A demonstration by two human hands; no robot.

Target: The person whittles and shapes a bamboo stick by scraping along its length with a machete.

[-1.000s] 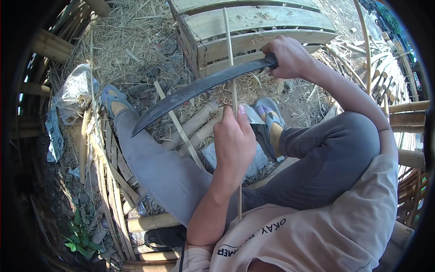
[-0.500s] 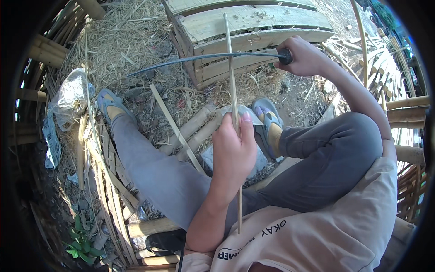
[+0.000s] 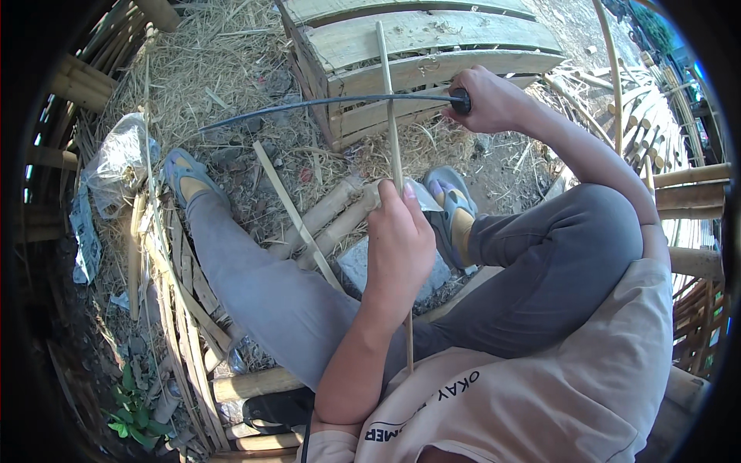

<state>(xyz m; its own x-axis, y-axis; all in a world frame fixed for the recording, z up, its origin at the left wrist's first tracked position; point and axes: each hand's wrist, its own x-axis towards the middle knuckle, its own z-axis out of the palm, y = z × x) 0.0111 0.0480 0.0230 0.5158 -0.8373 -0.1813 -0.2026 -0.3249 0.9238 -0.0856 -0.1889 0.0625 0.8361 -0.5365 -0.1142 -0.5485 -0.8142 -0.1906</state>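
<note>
My left hand is closed round a thin, pale bamboo strip that stands nearly upright in the picture. Its top end reaches over the crate, and its lower end comes down to my shirt. In my right hand, at the upper right, is the dark handle of a long, slightly curved knife. The blade extends leftward and crosses the strip well above my left hand; whether its edge bites into the strip cannot be told.
A slatted wooden crate stands ahead. Another bamboo strip leans by my left leg, near a pale block. Bamboo poles lie between my feet. Clear plastic and a green plant are at left; straw covers the ground.
My right hand and the knife have shifted left, so the handle is closer to the bamboo strip. The strip's lower end sits slightly higher in the picture. Both hands keep their hold.
</note>
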